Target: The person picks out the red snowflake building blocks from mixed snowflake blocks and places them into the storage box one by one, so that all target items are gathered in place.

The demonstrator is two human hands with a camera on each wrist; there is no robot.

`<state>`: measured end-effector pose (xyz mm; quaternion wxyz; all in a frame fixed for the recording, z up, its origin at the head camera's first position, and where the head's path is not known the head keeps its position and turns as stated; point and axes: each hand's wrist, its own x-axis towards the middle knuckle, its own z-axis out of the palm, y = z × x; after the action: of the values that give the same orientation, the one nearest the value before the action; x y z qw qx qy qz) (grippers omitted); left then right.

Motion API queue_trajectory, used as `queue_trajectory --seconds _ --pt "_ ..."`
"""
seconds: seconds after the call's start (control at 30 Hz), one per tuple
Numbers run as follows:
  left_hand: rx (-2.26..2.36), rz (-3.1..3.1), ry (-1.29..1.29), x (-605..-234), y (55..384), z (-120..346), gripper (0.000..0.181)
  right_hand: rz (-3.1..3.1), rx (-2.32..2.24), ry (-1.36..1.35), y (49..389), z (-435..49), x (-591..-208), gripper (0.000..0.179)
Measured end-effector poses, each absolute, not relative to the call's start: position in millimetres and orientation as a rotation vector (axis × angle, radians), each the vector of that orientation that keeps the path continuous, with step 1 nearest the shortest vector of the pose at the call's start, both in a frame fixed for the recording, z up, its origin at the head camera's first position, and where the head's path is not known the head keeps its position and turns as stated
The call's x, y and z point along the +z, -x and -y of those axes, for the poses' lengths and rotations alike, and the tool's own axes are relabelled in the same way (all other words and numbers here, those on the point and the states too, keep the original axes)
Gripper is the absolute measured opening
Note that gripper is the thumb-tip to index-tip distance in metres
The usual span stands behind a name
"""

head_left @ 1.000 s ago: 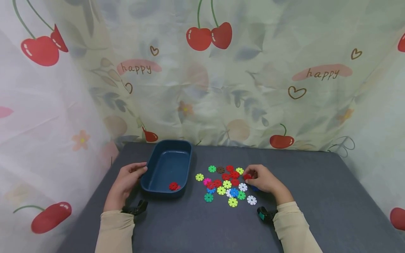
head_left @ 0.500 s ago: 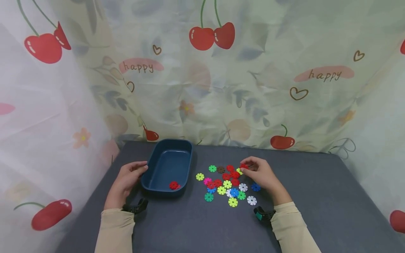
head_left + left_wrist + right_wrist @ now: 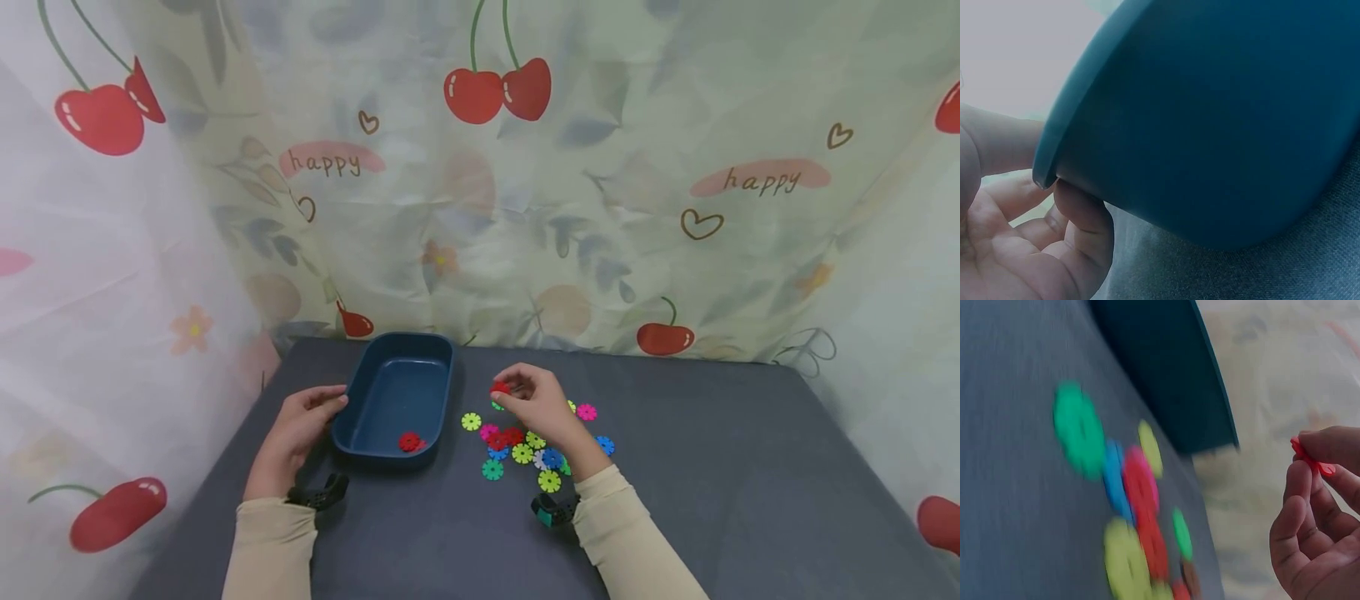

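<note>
My left hand (image 3: 303,421) grips the left rim of a deep blue plastic tray (image 3: 450,392). In the left wrist view the fingers (image 3: 1088,240) curl under the tray's lip (image 3: 1063,134), with the thumb on its other side. A red snowflake disc (image 3: 409,442) and a bit of another reddish piece lie in the tray's near end. Between thumb and fingertips my right hand (image 3: 540,408) pinches a red notched disc (image 3: 1311,459), held above the table to the right of the tray. Below it are scattered snowflake discs, partly hidden by the hand and wrist.
Yellow (image 3: 471,422), green (image 3: 492,469), blue (image 3: 604,446) and pink (image 3: 587,412) discs lie spread on the dark grey table (image 3: 420,533), along with several others. A cherry-print curtain (image 3: 525,250) hangs behind and at both sides.
My right hand has moved left, from the right side of the discs toward the tray, carrying the red disc. A pink disc at the right has come into view. My left hand stays put.
</note>
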<state>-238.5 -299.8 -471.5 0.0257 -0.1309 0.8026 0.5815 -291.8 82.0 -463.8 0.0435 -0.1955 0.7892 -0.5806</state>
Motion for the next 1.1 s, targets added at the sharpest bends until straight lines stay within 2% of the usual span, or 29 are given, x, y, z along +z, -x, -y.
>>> queue_trajectory --seconds 0.27,0.5,0.8,1.1 --pt "1.795 -2.487 0.383 -473.9 239.2 299.7 0.050 -2.373 -1.708 0.702 284.4 -26.9 -463.2 0.021" --pt "1.793 -2.481 0.375 -473.7 239.3 299.9 0.051 -2.308 -1.702 0.770 281.3 -6.9 -459.7 0.020" --pt "1.799 -2.480 0.380 -472.2 240.3 301.8 0.052 -2.315 -1.704 0.749 279.4 -18.5 -459.5 0.020" --pt "1.809 -2.470 0.401 -472.0 238.4 301.8 0.050 -2.419 -1.661 0.681 291.1 -56.6 -471.6 0.018"
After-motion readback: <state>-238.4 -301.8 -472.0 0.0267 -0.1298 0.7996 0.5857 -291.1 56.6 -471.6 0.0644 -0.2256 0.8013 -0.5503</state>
